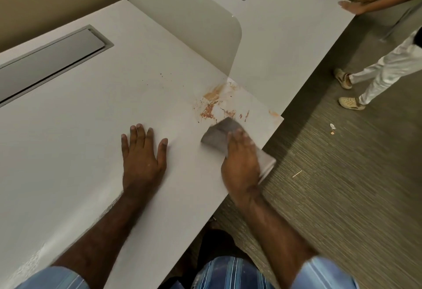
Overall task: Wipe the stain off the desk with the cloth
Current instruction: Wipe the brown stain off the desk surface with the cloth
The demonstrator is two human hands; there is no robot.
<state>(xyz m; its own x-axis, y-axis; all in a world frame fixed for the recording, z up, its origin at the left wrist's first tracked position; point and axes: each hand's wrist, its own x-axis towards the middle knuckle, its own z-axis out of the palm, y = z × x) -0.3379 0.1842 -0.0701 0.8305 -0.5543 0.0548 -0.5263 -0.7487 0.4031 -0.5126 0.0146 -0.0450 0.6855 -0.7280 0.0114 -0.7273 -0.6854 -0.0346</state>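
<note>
Two hands: both on the desk [68,129], near its front edge.
Left hand [142,156]: flat on the surface, fingers spread, gripping nothing.
Right hand [241,163]: pressed on the cloth [217,137], palm down, holding it against the surface at the front edge.
Cloth: grey, folded, blurred; one end overhangs the edge.
Stain [214,103]: reddish-brown smears, just beyond the cloth, by the desk's right front corner.
Divider panel [194,21]: upright, behind the stain.

The left hand [142,151] lies flat, fingers spread, on the desk [68,129], while the right hand [242,160] presses a grey cloth [217,137] (blurred) on the surface just below the reddish-brown stain [214,103] near the desk corner
</note>
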